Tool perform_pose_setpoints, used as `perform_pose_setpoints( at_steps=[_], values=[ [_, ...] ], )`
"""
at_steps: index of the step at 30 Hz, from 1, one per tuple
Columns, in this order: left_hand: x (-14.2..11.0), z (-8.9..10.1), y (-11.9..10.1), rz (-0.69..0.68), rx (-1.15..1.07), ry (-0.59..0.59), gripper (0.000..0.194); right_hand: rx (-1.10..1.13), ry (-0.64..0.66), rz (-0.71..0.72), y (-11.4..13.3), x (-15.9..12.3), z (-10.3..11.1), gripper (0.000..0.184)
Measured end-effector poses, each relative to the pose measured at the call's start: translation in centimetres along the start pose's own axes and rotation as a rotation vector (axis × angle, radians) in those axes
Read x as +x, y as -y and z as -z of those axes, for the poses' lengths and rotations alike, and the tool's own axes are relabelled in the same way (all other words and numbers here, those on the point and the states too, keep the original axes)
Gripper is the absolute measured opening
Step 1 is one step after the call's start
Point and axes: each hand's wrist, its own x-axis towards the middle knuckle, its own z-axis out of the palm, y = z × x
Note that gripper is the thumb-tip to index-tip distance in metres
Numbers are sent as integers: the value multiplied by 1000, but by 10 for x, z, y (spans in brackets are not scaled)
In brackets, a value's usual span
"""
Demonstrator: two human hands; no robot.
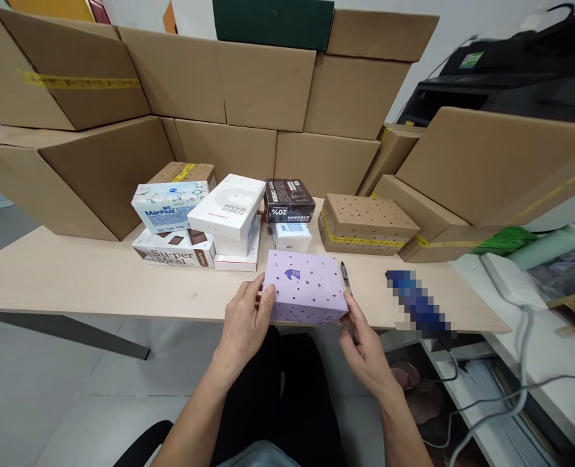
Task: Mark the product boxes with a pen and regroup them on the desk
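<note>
The person's dark-trousered legs (311, 395), below the table (122, 285) | purple box (306, 285) (speckled, dark logo on top) at the table's front edge, between both hands | left hand (246, 318): thumb and fingers gripping its left end | right hand (367, 347): fingers at its right corner, grip unclear | pen (345, 277) just beside, right.

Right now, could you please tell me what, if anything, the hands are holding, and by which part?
The purple box: the left hand holds its left end, with the right hand at its right front corner.
</note>
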Motion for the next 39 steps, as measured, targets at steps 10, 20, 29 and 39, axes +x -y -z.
perform_pose_setpoints(
  at_steps=[10, 20, 29, 39],
  values=[
    [-5, -13, 7, -173, -139, -114, 41, 349, -241, -204, 22, 16, -13, 48],
    [-21, -48, 45, -286, -202, -236, 41, 357, -290, -235, 10, 14, -19, 40],
    [-19, -38, 30, -313, -175, -347, 44, -283, -354, -166, -9, 55, 20, 43],
    [-2, -35, -10, -502, 80, -389, 34, -354, -67, -254, -12, 87, 29, 34]
  ],
)
